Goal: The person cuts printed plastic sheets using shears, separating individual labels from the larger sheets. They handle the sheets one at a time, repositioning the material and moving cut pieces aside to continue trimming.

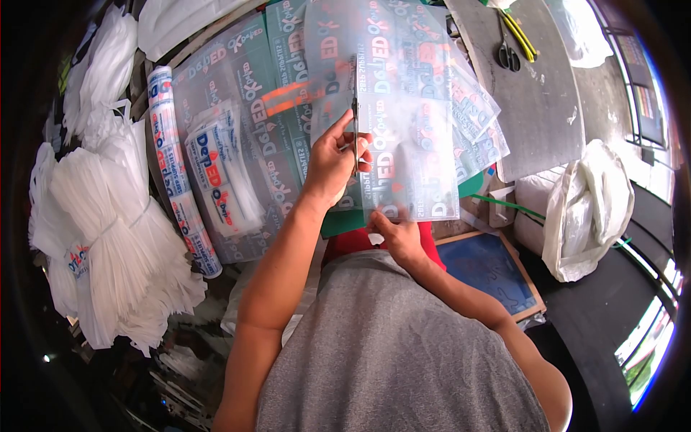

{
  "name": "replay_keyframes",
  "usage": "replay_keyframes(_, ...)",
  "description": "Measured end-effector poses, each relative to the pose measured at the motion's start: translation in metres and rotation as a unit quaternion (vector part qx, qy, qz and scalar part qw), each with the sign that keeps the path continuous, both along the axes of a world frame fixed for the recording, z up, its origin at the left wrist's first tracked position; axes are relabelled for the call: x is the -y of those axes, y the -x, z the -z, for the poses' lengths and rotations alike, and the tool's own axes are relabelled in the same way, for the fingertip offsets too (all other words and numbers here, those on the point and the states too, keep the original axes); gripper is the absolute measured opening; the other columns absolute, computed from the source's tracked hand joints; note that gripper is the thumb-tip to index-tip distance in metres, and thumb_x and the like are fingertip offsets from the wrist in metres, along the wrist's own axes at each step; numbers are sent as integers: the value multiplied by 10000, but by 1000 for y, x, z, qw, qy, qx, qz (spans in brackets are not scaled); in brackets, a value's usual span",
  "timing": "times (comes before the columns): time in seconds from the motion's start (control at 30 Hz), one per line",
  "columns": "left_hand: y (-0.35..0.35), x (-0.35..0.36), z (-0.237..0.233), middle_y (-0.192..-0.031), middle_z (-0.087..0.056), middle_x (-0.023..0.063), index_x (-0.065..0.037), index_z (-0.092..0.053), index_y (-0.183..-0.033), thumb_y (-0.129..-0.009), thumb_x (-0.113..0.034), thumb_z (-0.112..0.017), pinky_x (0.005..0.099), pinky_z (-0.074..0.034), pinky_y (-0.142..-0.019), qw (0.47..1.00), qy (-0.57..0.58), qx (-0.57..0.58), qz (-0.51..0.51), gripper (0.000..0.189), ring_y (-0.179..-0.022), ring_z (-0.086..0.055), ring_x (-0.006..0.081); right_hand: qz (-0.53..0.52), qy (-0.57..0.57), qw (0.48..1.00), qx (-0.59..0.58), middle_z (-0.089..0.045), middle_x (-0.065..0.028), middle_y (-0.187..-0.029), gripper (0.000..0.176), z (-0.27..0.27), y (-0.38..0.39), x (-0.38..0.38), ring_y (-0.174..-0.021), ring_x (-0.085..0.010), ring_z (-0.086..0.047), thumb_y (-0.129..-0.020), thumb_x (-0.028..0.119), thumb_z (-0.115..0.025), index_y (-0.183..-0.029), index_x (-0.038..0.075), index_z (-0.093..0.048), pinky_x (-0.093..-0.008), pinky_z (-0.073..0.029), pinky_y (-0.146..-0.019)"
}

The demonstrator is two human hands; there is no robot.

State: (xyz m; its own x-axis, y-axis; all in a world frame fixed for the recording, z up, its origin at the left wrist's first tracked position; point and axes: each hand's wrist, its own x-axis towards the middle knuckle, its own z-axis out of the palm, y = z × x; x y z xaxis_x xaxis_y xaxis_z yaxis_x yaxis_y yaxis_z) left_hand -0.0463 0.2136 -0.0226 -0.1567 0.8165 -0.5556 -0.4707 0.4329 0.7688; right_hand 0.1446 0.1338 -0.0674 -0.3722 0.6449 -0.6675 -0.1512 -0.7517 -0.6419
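Grey shirt | left fingers gripping scissors | right fingers pinching plastic sheet, near edge

A hand can pass over the grey desk, right of the fanned plastic sheets and below the black scissors. Obstacles: the printed roll and white bundle at left; the green strap and white sack at right.

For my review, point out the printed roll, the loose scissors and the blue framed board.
Printed roll [175, 169]: head view, middle of its wrapped side.
Loose scissors [506, 45]: head view, near the pivot.
Blue framed board [481, 268]: head view, its blue face.
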Motion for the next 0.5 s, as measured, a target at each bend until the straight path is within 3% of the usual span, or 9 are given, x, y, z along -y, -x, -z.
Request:
replay_keyframes(0.1,0,-1,0,-1039,-650,83,-39,-321,-1512,-955,-72,-617,267,-559,-672,1000,3,-6,4,631,-790,-638,131,-2,3,1000,11,-608,-84,-974,248,-4,1,-2,-816,-177,-642,-941,89,-662,-1134,-7,-539,-329,-596,-727)
replay_keyframes(0.5,2,-11,3,-1046,-646,86,-45,-344,-1501,-949,-31,-606,268,-554,-660,1000,-2,9,-3,612,-793,-637,141,-4,2,999,33,-643,-108,-929,279,-1,1,-2,-789,-195,-665,-934,123,-668,-1143,-11,-540,-326,-588,-730)
